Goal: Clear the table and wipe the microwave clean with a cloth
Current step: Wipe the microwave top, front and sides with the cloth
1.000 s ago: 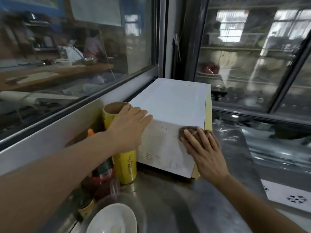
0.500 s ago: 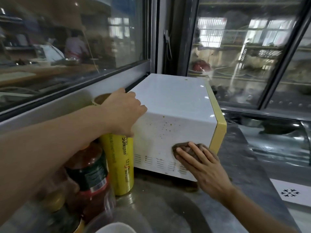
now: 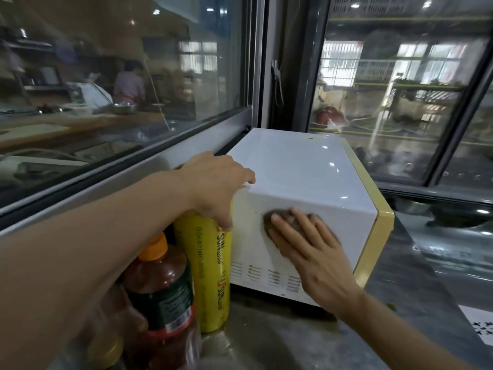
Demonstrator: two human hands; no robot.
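Observation:
A white microwave (image 3: 306, 169) with yellow front trim stands on the steel counter (image 3: 280, 343) against the window corner. My right hand (image 3: 306, 244) lies flat with straight fingers on a brown cloth (image 3: 284, 215), pressing it against the microwave's near side panel, in its upper middle, above the vent slots. My left hand (image 3: 216, 182) holds the microwave's top left corner, fingers curled over the top edge and thumb down the side.
A yellow cling-film roll (image 3: 210, 268) stands upright touching the microwave's left side. A dark sauce bottle with an orange cap (image 3: 160, 289) and a yellow-capped bottle (image 3: 106, 348) stand in front of it. Glass panes rise behind and left. A white printed sheet (image 3: 480, 324) lies at right.
My right hand has slid the cloth from the panel's right edge near the yellow trim, down, then left and up to its middle. The left hand keeps hold of the corner.

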